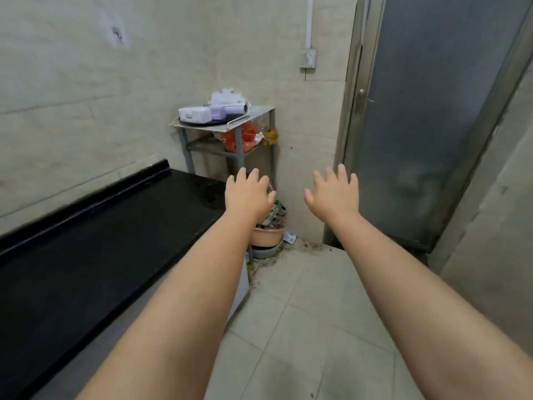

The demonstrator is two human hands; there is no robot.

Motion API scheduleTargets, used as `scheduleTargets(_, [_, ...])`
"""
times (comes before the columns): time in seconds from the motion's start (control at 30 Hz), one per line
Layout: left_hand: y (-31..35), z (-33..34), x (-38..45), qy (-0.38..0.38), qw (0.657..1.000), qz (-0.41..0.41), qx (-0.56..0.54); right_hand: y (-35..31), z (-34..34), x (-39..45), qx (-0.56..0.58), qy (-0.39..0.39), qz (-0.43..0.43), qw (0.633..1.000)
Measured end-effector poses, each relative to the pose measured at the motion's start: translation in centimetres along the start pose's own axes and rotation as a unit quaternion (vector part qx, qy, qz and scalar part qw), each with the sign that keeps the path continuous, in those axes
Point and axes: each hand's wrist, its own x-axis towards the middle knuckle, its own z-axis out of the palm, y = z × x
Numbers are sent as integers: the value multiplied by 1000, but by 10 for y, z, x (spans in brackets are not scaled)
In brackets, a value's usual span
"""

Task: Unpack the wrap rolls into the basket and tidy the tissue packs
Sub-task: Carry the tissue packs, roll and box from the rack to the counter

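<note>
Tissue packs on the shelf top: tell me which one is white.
The leftmost pack, white; the smaller pack beside it is lilac.

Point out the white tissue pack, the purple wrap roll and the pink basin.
white tissue pack (194,114), head view, front face
purple wrap roll (235,109), head view, side
pink basin (267,236), head view, outer wall

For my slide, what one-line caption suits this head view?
Both empty hands, left hand and right hand, reach toward a metal rack holding tissue packs.
</note>
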Motion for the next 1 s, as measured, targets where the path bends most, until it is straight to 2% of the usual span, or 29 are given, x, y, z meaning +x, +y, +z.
scheduleTargets(0.17, [-28,65,91,-62,997,-38,-7,2,65,93,-7,-69,7,998])
scheduleTargets(0.3, [-56,93,198,-69,996,-48,-11,-5,90,205,-7,-92,5,996])
scheduleTargets(0.63, [-92,128,434,-51,994,-96,0,5,132,447,32,-64,-35,997])
scheduleTargets(0.77, [-105,147,513,-30,989,-144,18,5,153,549,60,-39,-96,993])
scheduleTargets(1.0, [-148,174,609,-31,959,-282,22,-25,183,703,86,-39,-227,969])
